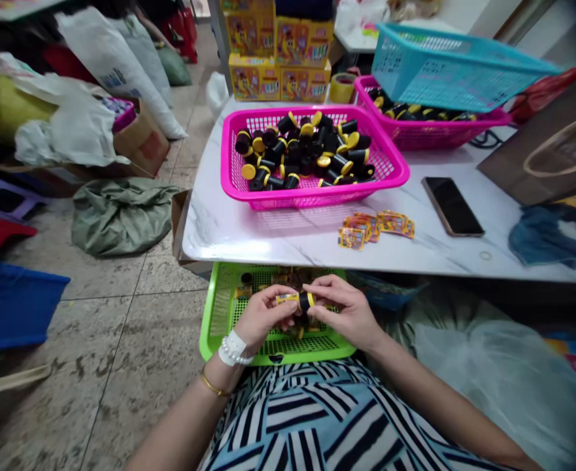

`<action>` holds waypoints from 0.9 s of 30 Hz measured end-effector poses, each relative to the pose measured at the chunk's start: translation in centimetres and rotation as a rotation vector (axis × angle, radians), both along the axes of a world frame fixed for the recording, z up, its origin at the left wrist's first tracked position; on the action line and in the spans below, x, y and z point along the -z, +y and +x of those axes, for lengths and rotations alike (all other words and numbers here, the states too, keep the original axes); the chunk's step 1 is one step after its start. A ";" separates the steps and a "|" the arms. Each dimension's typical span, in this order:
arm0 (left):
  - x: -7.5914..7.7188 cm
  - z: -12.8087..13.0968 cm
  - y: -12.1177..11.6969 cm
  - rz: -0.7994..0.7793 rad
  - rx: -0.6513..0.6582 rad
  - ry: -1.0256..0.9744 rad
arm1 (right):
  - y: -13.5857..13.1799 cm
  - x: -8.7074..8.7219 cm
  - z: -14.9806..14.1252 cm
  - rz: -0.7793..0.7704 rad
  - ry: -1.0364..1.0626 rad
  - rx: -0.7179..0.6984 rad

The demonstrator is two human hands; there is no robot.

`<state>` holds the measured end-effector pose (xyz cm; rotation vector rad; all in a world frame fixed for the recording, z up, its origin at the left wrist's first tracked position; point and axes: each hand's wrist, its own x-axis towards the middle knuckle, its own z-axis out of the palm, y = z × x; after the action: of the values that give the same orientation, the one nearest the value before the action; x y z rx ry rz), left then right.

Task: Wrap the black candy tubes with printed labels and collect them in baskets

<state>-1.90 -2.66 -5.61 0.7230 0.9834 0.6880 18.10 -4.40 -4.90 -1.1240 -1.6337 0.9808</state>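
Note:
Above the green basket (208, 320) on my lap, both my hands meet around a small black canister with a yellow lid (304, 301). My right hand (349, 311) grips the canister at its lidded end between thumb and fingers. A yellow printed label (286, 298) is pinched in my left hand (264, 314) and lies against the canister's other side; how much of it is stuck on cannot be made out. Beneath my hands, the green basket holds several labelled canisters, partly hidden. On the table, printed labels (359, 230) lie in a loose overlapping group.
A pink basket (312, 196) of black canisters with yellow lids stands on the marble-patterned table (209, 229). Behind it, a blue basket (444, 72) rests on another pink basket (425, 134). A phone (453, 206), brown paper bag (547, 147) and yellow boxes (280, 77) are also there.

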 end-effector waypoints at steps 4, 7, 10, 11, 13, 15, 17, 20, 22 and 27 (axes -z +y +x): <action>1.7 0.6 -2.1 -0.091 -0.028 0.010 | -1.9 1.3 -0.2 0.034 -0.118 -0.014; 2.4 1.2 -2.8 -0.145 -0.022 -0.050 | -2.7 2.3 0.0 0.013 -0.129 -0.041; 2.6 1.0 -3.1 -0.231 0.068 -0.124 | -3.4 3.2 0.7 -0.048 -0.111 -0.011; 2.6 0.7 -3.2 -0.254 0.097 -0.122 | -3.6 3.5 0.9 -0.056 -0.107 0.002; 2.6 -0.1 -3.4 -0.264 0.142 -0.088 | -4.1 4.0 1.4 -0.049 -0.118 0.012; 2.8 -0.6 -3.5 -0.236 0.182 -0.055 | -4.6 4.4 1.7 -0.021 -0.154 -0.004; 3.1 -0.8 -3.7 -0.203 0.210 -0.038 | -4.8 4.8 1.7 -0.009 -0.175 -0.018; 3.6 -0.1 -3.7 -0.177 0.169 0.001 | -5.0 5.2 1.0 -0.020 -0.149 0.010; 3.9 0.6 -3.5 -0.164 0.103 0.037 | -4.9 5.5 0.4 -0.057 -0.115 0.069; 4.4 1.8 -3.3 -0.073 0.078 0.135 | -5.2 6.5 -0.7 -0.293 0.048 0.194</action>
<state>-0.13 -5.97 -10.00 0.7470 1.0919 0.5384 17.45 -9.57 -11.42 -1.4141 -1.3418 1.1335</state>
